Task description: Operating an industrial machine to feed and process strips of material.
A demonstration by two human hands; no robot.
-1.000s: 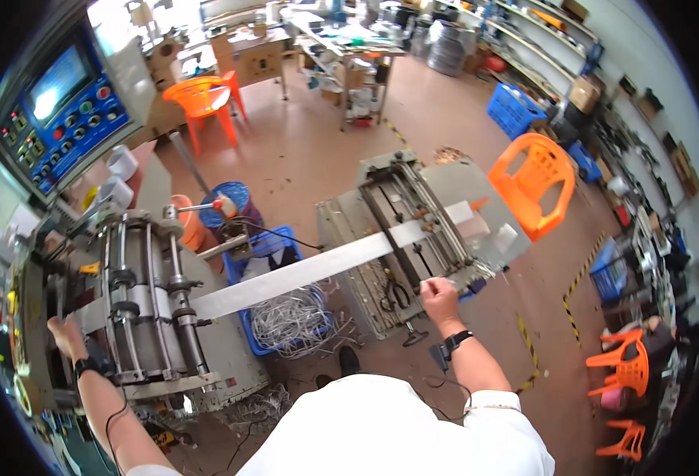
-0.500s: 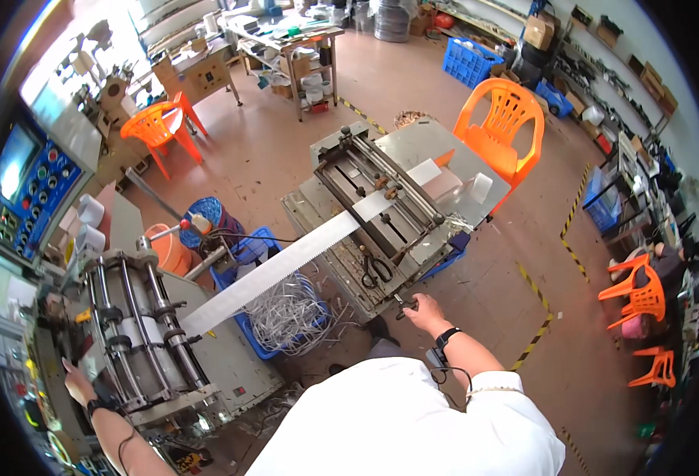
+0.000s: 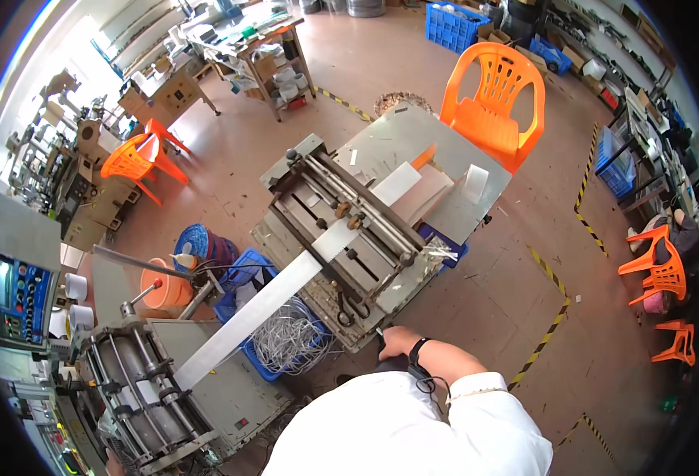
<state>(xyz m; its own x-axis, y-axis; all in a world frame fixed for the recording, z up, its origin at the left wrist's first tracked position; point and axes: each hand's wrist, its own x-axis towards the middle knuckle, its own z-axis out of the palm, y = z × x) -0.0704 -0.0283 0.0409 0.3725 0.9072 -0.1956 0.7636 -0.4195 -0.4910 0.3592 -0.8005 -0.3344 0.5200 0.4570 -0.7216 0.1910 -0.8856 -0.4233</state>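
Crank handle (image 3: 381, 343) grasped by right hand (image 3: 400, 341) — clear of it earlier, left hand (image 3: 114, 463) mostly hidden, its hold unclear

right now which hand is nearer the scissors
Right: right hand grips the crank close to the scissors; left hand, barely visible, is far to their left, by the rollers.

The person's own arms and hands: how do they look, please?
The right hand is bare; a black band with a dark device and thin cable is on its wrist. The short sleeve is white. The left hand shows too little to describe.
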